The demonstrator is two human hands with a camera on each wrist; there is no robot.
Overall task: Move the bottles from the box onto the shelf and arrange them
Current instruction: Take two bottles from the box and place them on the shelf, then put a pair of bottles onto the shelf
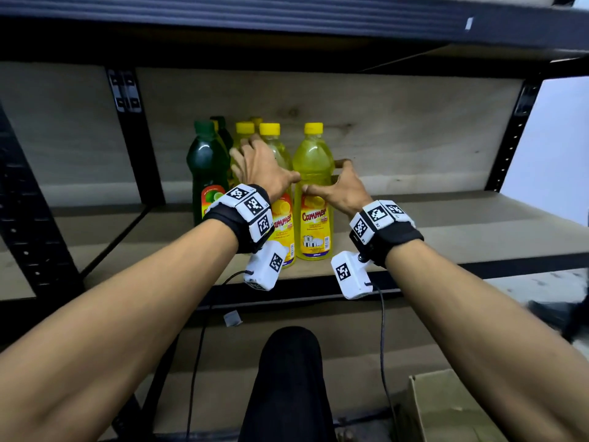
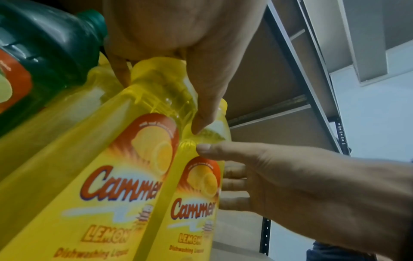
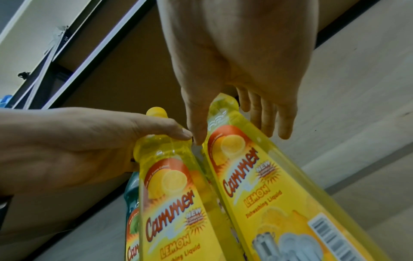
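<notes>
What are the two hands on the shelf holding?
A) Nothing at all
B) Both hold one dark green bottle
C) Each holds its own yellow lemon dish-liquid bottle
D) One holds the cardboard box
C: the left hand wraps the shoulder of the middle yellow plastic bottle, and the right hand clasps the rightmost yellow plastic bottle beside it. The dark green plastic bottle stands to their left.

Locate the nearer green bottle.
Head view: the green bottle stands at the left edge of the bottle group on the shelf, left of and slightly behind the left yellow bottle that the left hand grips.
</notes>
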